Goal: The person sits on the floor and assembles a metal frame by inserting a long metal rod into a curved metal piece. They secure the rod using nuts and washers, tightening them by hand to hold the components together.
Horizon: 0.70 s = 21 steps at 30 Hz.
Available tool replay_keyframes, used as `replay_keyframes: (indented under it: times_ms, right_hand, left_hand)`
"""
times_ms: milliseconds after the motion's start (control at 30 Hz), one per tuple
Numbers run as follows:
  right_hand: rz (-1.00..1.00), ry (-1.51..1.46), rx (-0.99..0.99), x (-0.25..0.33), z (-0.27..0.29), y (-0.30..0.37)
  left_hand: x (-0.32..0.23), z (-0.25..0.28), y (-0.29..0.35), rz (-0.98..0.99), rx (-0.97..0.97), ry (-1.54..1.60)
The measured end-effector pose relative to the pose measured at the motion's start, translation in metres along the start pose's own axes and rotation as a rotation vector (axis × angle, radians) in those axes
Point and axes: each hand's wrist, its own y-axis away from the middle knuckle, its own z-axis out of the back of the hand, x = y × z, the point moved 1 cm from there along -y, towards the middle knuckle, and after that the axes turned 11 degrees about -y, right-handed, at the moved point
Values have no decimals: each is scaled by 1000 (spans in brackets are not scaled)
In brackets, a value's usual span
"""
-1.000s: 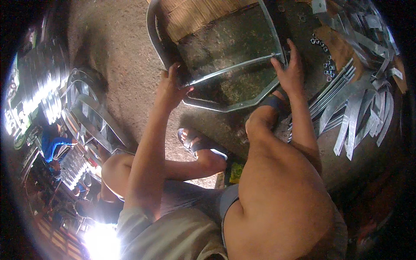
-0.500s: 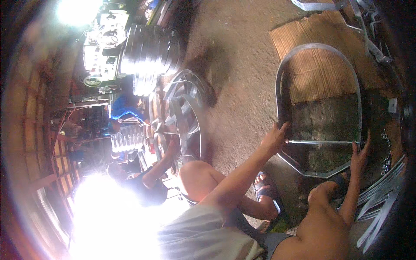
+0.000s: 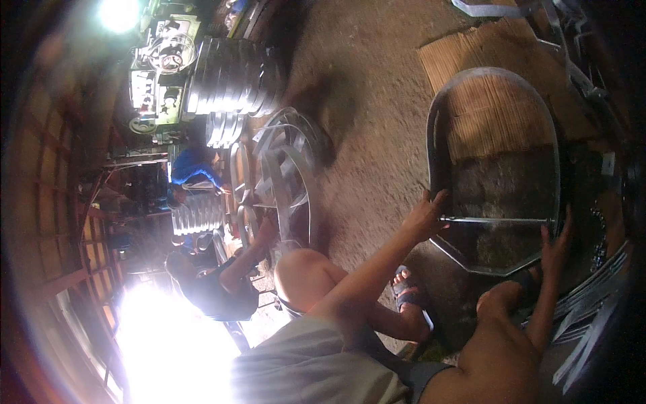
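Note:
An arched metal band frame lies in front of me, its round end over a piece of cardboard and its angled end toward my feet. A thin metal rod spans it from side to side. My left hand is closed around the left side of the frame by the rod's left end. At the right side my right hand grips the band just below the rod's other end, thumb inside and fingers outside. The fingertips of both hands are partly hidden by the band.
Cardboard lies on the rough floor. Metal strips lie at the right, near a small chain. Curved metal bands are piled at left, with stacked hoops beyond. A person sits beside me; another in blue works farther off.
My right hand has slid slightly down along the band, toward me. My left hand and the frame have barely moved. The picture is darker.

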Motion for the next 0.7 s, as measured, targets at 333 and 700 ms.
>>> replay_keyframes:
  times_ms: [333, 700]
  right_hand:
    - [-38, 40, 24, 4, 14, -9]
    - [1, -39, -35, 28, 17, -12]
  left_hand:
    - [8, -25, -14, -56, 5, -49]
    - [-27, 17, 1, -80, -56, -47]
